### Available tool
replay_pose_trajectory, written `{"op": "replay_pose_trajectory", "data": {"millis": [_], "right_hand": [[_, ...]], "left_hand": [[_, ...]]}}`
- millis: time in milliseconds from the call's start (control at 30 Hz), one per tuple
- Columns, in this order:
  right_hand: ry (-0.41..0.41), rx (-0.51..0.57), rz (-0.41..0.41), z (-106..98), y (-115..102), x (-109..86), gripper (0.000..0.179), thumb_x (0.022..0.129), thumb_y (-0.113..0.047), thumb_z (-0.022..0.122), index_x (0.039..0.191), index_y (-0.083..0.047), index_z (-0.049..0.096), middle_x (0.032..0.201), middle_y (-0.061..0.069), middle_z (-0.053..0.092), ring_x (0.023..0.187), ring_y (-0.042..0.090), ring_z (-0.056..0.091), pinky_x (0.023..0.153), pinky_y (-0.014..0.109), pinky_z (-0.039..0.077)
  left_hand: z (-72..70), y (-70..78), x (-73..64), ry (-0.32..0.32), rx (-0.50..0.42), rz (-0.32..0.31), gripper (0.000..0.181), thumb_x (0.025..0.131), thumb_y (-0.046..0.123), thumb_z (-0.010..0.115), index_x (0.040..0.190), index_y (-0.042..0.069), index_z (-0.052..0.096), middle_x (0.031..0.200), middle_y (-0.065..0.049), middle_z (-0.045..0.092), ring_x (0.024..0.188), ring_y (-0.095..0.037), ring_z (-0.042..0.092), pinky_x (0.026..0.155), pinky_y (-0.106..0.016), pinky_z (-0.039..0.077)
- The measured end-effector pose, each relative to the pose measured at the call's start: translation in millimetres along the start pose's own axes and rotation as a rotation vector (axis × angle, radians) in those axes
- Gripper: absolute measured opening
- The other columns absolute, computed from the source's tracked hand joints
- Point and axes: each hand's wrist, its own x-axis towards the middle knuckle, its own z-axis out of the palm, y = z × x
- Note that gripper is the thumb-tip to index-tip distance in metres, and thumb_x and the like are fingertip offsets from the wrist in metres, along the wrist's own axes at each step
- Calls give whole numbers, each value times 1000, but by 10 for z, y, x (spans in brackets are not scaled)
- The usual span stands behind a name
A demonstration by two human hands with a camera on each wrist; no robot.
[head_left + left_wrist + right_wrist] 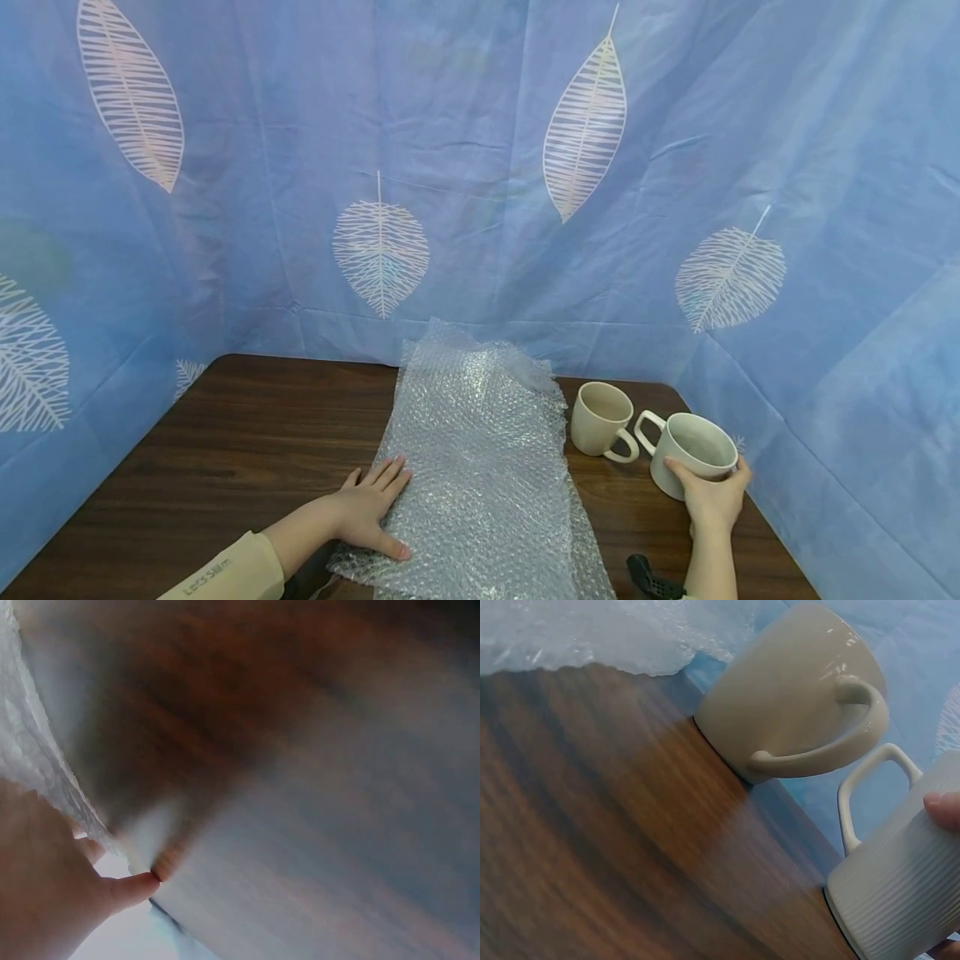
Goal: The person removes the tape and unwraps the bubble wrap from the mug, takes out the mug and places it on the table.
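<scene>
My left hand [369, 510] lies with spread fingers on the left edge of a sheet of bubble wrap [480, 467], which stretches across the middle of the table. At the right, my right hand [711, 498] grips a pale ribbed mug [663, 475] from its near side, thumb and fingers around the body. That mug stands upright, its angular handle [846, 802] pointing left. Just left of it is a cream mug [594, 425] with a smooth glossy side and a rounded handle [825, 761]. In the left wrist view, the left hand [45, 877] shows beside the bubble wrap's edge.
The dark wooden table [285, 433] runs back to a blue curtain [465, 167] printed with white leaves, which also closes off both sides. A black strap-like object [652, 579] is by the right wrist. The bubble wrap's far end rises against the curtain.
</scene>
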Motion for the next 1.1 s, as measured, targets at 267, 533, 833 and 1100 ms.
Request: {"op": "replay_pose_trajectory", "data": {"millis": [267, 533, 833, 1100], "right_hand": [[-40, -57, -27, -25, -4, 1, 115, 75, -24, 83, 151, -14, -2, 151, 26, 16, 136, 45, 20, 108, 57, 18], [-112, -76, -33, -109, -39, -22, 113, 79, -22, 81, 151, -10, -5, 151, 29, 13, 136, 48, 19, 109, 57, 17], [-124, -184, -58, -222, -105, -9, 106, 81, -29, 77, 152, 0, 3, 149, 32, 19, 134, 51, 22, 105, 60, 22], [-117, -316, -152, -295, -198, -14, 101, 85, -32, 72, 152, -1, 2, 150, 32, 18, 134, 53, 21, 104, 64, 20]], "left_hand": [[-27, 56, 1, 61, 43, 23, 116, 68, 74, 67, 150, 2, 27, 156, -20, 14, 141, -39, 15, 101, -69, 20], [-53, 80, 8, 79, 75, 43, 117, 65, 76, 67, 147, -1, 33, 153, -23, 22, 139, -41, 20, 99, -68, 26], [-125, 3, 58, 110, 35, 108, 96, 75, 65, 67, 142, 1, 43, 148, -21, 31, 135, -42, 27, 95, -69, 29], [-170, 10, 64, 154, 37, 107, 72, 82, 56, 67, 133, 8, 55, 138, -14, 45, 128, -38, 37, 96, -63, 33]]}}
